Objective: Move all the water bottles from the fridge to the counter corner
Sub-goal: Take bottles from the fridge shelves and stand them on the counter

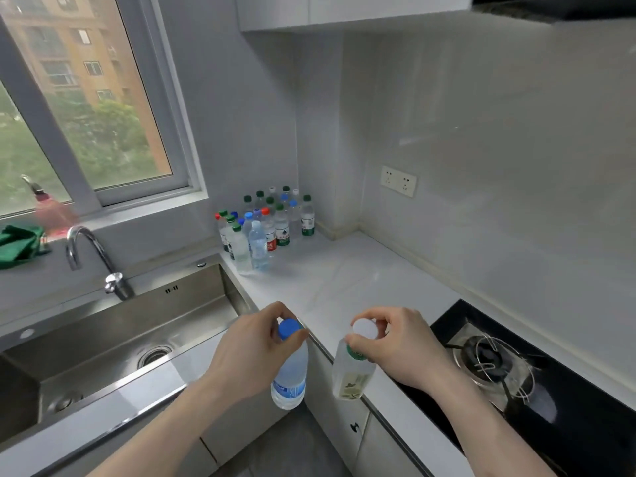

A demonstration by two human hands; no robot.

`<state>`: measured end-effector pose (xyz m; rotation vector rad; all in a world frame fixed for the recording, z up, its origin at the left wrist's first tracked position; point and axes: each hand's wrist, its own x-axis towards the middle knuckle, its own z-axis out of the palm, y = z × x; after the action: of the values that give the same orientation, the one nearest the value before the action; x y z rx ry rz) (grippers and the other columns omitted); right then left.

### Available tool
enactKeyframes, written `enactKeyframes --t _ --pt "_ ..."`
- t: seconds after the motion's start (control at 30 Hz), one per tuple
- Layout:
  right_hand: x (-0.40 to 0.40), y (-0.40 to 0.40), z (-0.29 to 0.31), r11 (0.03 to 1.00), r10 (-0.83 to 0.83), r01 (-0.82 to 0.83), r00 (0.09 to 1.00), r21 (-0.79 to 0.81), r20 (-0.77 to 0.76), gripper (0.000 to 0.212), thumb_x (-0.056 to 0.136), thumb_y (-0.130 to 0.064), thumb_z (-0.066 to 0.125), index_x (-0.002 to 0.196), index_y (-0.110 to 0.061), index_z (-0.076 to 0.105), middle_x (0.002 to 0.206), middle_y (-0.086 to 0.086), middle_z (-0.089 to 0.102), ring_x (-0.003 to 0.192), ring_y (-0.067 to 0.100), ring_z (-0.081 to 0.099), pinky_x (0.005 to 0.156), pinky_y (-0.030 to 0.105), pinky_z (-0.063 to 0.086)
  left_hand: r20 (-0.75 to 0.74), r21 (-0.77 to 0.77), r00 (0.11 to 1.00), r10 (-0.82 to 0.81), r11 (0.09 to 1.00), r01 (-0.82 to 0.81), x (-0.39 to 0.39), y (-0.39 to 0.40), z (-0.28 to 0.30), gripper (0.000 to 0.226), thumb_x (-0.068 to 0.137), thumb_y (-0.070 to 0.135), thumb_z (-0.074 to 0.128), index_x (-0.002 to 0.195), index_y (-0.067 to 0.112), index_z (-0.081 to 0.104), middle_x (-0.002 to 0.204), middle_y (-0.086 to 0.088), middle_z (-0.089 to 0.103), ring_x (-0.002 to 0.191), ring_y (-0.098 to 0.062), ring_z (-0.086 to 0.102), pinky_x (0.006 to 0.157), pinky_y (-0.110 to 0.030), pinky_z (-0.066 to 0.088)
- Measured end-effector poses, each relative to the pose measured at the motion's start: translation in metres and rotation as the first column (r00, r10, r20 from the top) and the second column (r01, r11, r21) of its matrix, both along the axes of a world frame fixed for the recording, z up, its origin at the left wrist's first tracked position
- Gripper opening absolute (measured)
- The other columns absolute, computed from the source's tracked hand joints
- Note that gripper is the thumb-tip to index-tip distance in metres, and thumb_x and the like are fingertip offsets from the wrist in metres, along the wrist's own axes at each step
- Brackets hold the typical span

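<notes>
My left hand (251, 352) grips a clear water bottle with a blue cap (290, 376) by its neck, hanging in front of the counter's edge. My right hand (399, 349) pinches the neck of a white-capped bottle with a green-trimmed label (351, 373), also hanging just off the counter front. Several water bottles (265, 225) with green, blue, red and white caps stand grouped in the far corner of the white counter (344, 277). The fridge is out of view.
A steel sink (113, 339) with a curved faucet (93, 256) lies to the left. A black gas hob (499, 363) sits at the right. A window, a green cloth (20, 242) and a wall socket (398, 180) are behind.
</notes>
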<state>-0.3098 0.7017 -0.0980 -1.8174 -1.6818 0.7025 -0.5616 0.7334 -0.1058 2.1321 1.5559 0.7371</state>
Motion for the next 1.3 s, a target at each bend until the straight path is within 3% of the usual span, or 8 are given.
enactKeyframes --t 0.2,0.33,0.57,0.87,1.07,1.3 --pt "-0.011 0.061 -0.003 0.998 0.045 -0.044 0.999 -0.034 0.026 0.021 0.075 -0.056 0.076 0.089 -0.04 0.075 0.07 -0.009 0.065 0.068 0.009 0.068 0.059 0.025 0.053 0.003 -0.021 0.999 0.034 0.999 -0.034 -0.014 0.06 -0.012 0.023 0.091 0.057 0.064 0.086 0.035 0.058 0.056 0.006 0.051 0.052 -0.01 0.043 0.051 -0.026 0.036" --pt "-0.008 0.109 -0.011 0.994 0.094 -0.091 0.994 -0.056 0.055 0.019 0.074 -0.055 0.077 0.087 -0.041 0.076 0.062 -0.016 0.061 0.063 0.002 0.061 0.056 0.017 0.046 0.025 -0.056 0.997 0.068 0.996 -0.067 -0.012 0.096 -0.023 0.022 0.091 0.056 0.065 0.089 0.035 0.058 0.054 0.007 0.053 0.049 -0.01 0.042 0.05 -0.034 0.043" --pt "0.006 0.191 -0.013 0.986 0.162 -0.158 0.983 -0.055 0.084 0.021 0.077 -0.052 0.079 0.092 -0.038 0.075 0.073 -0.013 0.068 0.068 0.003 0.064 0.057 0.015 0.046 -0.05 -0.047 0.987 0.15 0.987 -0.153 -0.003 0.161 -0.021 0.022 0.093 0.056 0.062 0.095 0.034 0.058 0.053 0.015 0.054 0.049 -0.008 0.045 0.049 -0.019 0.031" --pt "0.016 0.28 -0.023 0.978 0.197 -0.19 0.976 -0.083 0.094 0.024 0.073 -0.054 0.079 0.092 -0.04 0.074 0.08 -0.014 0.071 0.073 0.0 0.066 0.06 0.016 0.048 -0.137 -0.079 0.965 0.222 0.969 -0.234 0.002 0.243 -0.028 0.023 0.095 0.057 0.058 0.101 0.035 0.058 0.065 0.012 0.06 0.056 -0.007 0.05 0.053 -0.021 0.037" --pt "0.012 0.335 -0.034 0.979 0.185 -0.174 0.978 -0.105 0.1 0.023 0.073 -0.055 0.078 0.092 -0.041 0.075 0.082 -0.016 0.072 0.074 -0.001 0.067 0.06 0.016 0.045 -0.267 -0.073 0.952 0.151 0.982 -0.176 0.002 0.32 -0.035 0.029 0.097 0.06 0.054 0.109 0.033 0.056 0.078 0.014 0.062 0.065 -0.006 0.054 0.053 -0.02 0.037" --pt "-0.003 0.398 -0.046 0.985 0.113 -0.097 0.988 -0.144 0.109 0.02 0.073 -0.054 0.079 0.086 -0.042 0.072 0.081 -0.015 0.071 0.075 0.001 0.066 0.062 0.02 0.048 -0.34 -0.085 0.94 0.015 0.995 -0.047 -0.009 0.415 -0.05 0.033 0.099 0.059 0.051 0.116 0.031 0.052 0.094 0.009 0.066 0.077 -0.018 0.06 0.06 -0.03 0.05"
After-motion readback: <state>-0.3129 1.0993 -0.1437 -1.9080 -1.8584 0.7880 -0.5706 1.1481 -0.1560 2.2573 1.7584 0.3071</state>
